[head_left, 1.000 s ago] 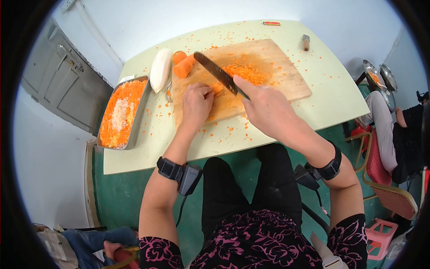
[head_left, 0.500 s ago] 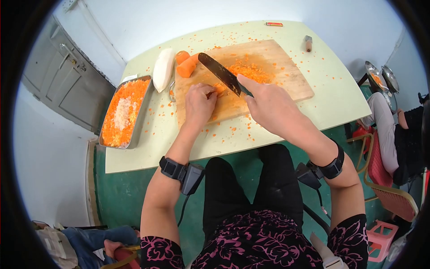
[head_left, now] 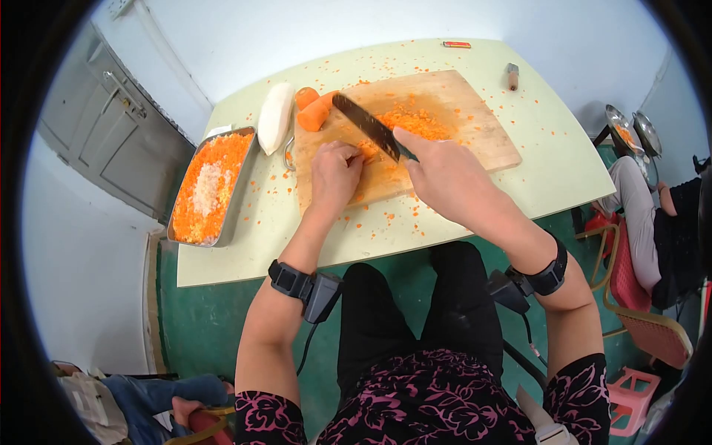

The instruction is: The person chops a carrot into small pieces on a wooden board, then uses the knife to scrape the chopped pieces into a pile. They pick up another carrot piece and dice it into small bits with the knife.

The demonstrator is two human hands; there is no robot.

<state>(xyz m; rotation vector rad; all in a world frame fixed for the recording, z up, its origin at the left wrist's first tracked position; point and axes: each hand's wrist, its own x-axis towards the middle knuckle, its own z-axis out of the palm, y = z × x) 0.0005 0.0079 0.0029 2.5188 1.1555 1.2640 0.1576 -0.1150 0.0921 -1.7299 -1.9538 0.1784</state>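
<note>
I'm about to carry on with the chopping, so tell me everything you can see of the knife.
The knife has a long, broad, dark blade, metal by its look, with a rounded end and small specks on it. The right hand grips the mostly hidden handle. The blade slants over the cutting board, its end toward the carrot pieces. Whether its edge touches the board cannot be told.

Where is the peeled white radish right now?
In the head view, the white radish lies on the table's left side, between the metal tray and the carrots.
</note>
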